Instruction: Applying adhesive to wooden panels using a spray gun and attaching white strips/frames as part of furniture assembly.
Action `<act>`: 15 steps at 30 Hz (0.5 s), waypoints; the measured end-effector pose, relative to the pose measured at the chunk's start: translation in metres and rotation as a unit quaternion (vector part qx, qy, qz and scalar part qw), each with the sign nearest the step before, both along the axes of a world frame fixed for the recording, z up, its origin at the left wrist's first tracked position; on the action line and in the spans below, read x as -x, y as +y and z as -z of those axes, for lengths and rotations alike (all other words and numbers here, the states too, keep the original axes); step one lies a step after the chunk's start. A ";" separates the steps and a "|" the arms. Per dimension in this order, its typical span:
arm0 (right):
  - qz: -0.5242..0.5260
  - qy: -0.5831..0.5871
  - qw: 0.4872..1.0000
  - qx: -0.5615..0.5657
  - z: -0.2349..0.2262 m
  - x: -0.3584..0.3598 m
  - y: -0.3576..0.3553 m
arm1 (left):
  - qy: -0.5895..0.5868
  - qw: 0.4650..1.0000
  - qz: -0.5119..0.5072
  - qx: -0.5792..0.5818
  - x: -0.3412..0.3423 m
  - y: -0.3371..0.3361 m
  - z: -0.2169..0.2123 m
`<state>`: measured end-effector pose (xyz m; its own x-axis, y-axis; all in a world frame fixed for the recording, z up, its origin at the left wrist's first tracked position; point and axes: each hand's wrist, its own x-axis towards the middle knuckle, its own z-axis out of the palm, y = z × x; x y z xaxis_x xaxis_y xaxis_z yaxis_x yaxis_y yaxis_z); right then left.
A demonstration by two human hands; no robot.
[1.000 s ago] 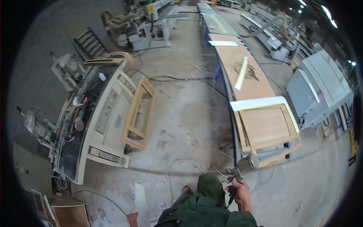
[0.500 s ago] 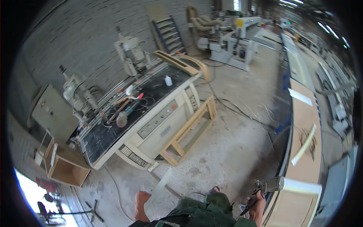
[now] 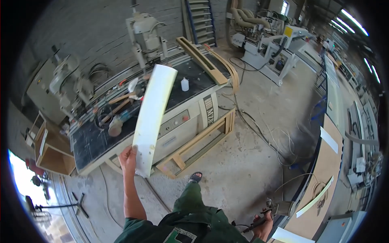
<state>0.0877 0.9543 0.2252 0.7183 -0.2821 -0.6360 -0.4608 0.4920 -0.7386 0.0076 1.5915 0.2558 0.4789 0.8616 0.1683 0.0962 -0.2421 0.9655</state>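
Observation:
My left hand pinches the lower end of a long white strip, raised upright before the black-topped machine. The strip is pale, slightly curved and yellowish along its right edge. Low on the right, my right hand is closed round the handle of a spray gun with a metal cup. The gun is close to the edge of the long bench; whether the two touch I cannot tell. A white panel lies just beyond that hand.
A wooden frame leans at the machine's base. Hoses run across the concrete floor. On the machine lie a white bottle and a power tool. Another pale strip rests on the bench. An open wooden box stands left.
My left hand has risen and brought the white strip up in front of the machine. The view has shifted, and one foot now shows forward. The spray gun stays in my right hand.

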 end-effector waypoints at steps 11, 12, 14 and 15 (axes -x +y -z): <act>0.198 0.006 0.980 -0.025 -0.010 -0.036 0.089 | -0.002 0.999 0.001 0.040 -0.219 0.161 0.046; 0.225 -0.006 0.974 -0.032 -0.018 -0.034 0.101 | 0.062 0.998 0.022 -0.018 -0.235 0.179 0.056; 0.275 0.033 0.961 0.013 -0.037 -0.052 0.128 | 0.143 0.987 -0.006 -0.067 -0.254 0.184 0.051; 0.275 0.047 0.959 0.045 -0.044 -0.062 0.139 | 0.183 0.977 -0.011 -0.105 -0.244 0.195 0.028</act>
